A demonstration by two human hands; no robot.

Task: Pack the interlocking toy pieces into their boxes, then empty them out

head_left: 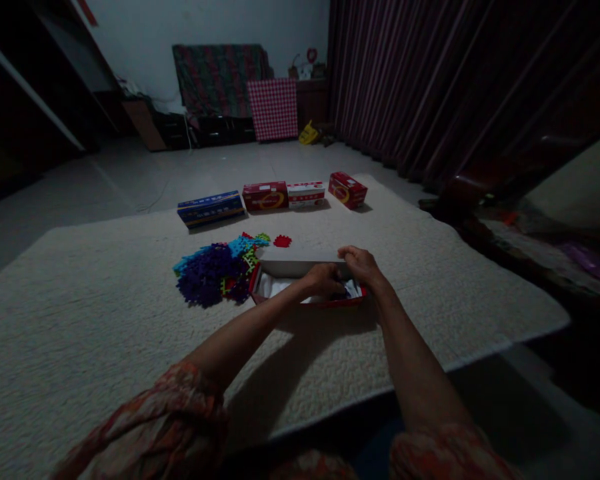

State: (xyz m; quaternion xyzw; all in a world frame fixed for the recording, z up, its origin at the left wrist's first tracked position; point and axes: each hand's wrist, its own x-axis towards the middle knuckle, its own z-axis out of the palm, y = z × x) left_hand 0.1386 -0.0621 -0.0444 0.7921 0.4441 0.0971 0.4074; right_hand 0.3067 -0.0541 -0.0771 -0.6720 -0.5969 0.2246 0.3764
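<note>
An open red cardboard box [256,285] with a raised white lid flap [300,255] stands on the pale quilted mat. My left hand [324,279] reaches into its right half, fingers curled down. Something dark blue or purple shows beside the fingertips, but what they hold is hidden. White lining [276,285] shows inside the box. My right hand [361,262] is closed on the right end of the lid flap. Left of the box lies a heap of notched plastic pieces [207,277], dark blue, light blue, red and green. A red notched piece [283,241] sits behind the box.
Farther back on the mat [105,280] stand a blue box [211,210], a red box [265,197], a white and red box [306,194] and another red box [348,190]. Beyond are a checked cloth [273,110], a yellow bag [309,133] and dark curtains [395,80].
</note>
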